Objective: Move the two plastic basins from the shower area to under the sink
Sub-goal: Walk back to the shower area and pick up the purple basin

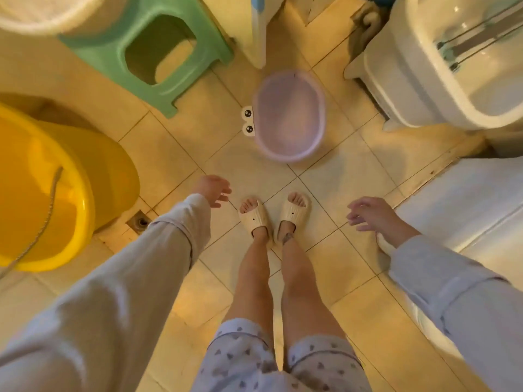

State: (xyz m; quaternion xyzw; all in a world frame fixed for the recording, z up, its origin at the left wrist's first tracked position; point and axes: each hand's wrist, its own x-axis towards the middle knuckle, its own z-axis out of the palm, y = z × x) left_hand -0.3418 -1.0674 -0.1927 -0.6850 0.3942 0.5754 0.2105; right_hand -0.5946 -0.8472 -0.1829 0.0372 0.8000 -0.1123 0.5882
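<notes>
An empty lilac basin (289,116) sits on the floor (334,176); a yellow tub (42,193) holds a shower hose (48,210). Left hand (212,189) and right hand (370,213) hang empty, fingers loosely spread.

Translucent glossy plastic basin (289,116)

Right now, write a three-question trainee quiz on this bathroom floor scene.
1. True or false: the left hand holds the purple basin.
2. What colour is the stool beside that basin?
3. The yellow basin lies: A) on the person's left, B) against the toilet, C) between the slippers.

Key: 1 false, both hands are open and empty, including the right hand; 2 green; 3 A.
</notes>
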